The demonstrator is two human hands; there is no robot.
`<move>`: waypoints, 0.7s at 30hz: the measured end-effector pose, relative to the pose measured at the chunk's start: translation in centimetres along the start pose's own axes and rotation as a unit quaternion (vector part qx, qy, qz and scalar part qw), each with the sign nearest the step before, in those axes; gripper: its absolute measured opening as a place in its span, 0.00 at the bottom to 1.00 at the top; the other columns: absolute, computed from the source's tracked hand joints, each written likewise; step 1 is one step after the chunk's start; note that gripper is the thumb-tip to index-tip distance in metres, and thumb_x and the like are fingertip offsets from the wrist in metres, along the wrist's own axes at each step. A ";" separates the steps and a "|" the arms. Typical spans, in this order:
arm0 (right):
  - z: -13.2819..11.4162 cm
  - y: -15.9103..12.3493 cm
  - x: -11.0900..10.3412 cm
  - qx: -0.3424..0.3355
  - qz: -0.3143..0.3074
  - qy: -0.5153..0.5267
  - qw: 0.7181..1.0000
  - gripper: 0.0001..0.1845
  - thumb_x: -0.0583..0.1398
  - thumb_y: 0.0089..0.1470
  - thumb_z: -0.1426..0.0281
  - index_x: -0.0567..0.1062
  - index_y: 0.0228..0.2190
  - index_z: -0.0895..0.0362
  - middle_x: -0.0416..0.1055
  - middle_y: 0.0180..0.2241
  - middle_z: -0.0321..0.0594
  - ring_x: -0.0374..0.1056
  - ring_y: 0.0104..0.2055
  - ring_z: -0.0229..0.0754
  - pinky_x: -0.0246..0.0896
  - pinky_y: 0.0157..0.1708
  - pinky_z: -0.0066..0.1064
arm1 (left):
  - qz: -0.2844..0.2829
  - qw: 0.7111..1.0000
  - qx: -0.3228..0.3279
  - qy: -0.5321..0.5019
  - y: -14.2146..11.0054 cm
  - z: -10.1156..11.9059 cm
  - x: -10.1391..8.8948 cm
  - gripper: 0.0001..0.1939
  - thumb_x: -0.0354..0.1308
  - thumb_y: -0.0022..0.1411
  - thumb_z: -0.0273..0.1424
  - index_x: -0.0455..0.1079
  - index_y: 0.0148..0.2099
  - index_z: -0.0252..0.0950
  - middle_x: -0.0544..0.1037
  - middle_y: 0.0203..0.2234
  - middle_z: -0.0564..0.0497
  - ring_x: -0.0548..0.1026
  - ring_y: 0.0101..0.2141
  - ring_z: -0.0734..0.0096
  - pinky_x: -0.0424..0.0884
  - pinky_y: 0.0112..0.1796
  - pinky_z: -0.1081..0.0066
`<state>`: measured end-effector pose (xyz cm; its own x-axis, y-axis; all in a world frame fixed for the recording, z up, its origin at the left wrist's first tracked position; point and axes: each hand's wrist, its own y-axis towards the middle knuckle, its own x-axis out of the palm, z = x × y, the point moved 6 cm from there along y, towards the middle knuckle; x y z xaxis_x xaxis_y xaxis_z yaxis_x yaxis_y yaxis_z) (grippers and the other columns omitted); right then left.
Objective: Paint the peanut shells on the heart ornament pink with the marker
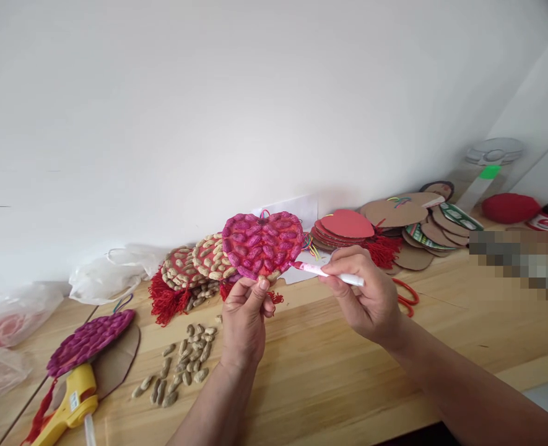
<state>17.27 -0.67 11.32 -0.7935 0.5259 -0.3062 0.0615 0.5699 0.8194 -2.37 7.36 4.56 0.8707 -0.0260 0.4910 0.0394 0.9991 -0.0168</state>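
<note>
My left hand (246,316) grips the lower edge of a heart-shaped peanut plaque (263,243) and holds it upright above the table. Most of its peanuts are coloured magenta; a few near the bottom right are still tan. In my right hand (366,297) is a white marker pen (334,274) with a pink tip. That tip is at the plaque's lower right edge, touching or very close to it. Behind the plaque lie uncoloured peanut plaques (178,267) with red yarn tassels (166,303). Loose peanuts (192,356) are scattered left of my left wrist.
At the left, a magenta peanut plaque (92,337) leans over a yellow glue gun (72,402). Plastic bags (111,269) sit along the wall. Red heart cutouts (345,224), cardboard pieces (392,212), red cord (408,297) and a red yarn ball (510,207) lie at the right.
</note>
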 end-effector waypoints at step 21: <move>0.8 -0.3 0.0 0.034 0.006 0.035 0.999 0.06 0.59 0.62 0.72 0.72 0.42 0.52 0.71 0.37 0.40 0.71 0.40 0.44 0.67 0.41 0.41 | 0.009 1.000 0.018 0.008 0.0 0.3 0.0 0.21 0.78 0.43 0.37 0.71 0.31 0.34 0.72 0.19 0.59 0.65 0.16 0.84 0.60 0.18 0.81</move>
<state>17.69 -0.32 10.70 -0.8326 0.4895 -0.2593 0.1106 0.6056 0.7880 -2.56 7.36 4.81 0.8784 -0.0085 0.4778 0.0068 1.0000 0.0053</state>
